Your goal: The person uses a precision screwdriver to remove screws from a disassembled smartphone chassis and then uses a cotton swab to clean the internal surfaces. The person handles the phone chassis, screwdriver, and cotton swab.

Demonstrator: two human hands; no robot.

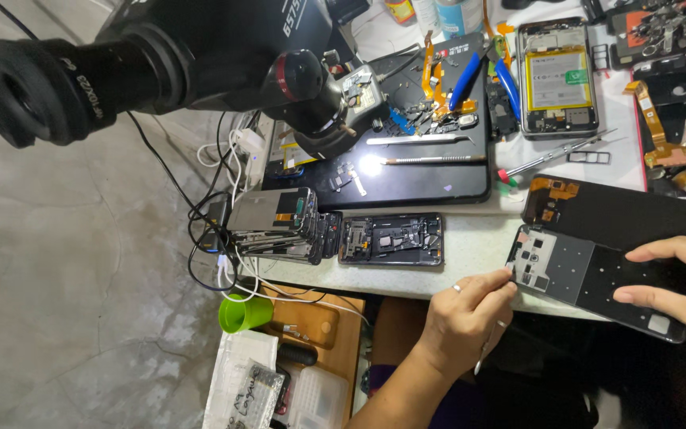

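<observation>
At the worktop [470,246] edge, the left hand [464,314] pinches tweezers [492,327] against a phone frame [597,278]; the right hand [680,286] steadies it with 2 fingers (thin, light, likely fragile; grip its edges).

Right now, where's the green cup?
Head view, lower left: the green cup lies tipped below the table edge, beside a wooden drawer, under white cables.

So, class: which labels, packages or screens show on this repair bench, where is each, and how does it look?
Battery label: top right in an opened phone, yellow rectangle with a green patch.
Plastic bag: bottom left below the bench, clear, with handwriting.
Phone panel: under both hands, dark flat rectangle.
</observation>
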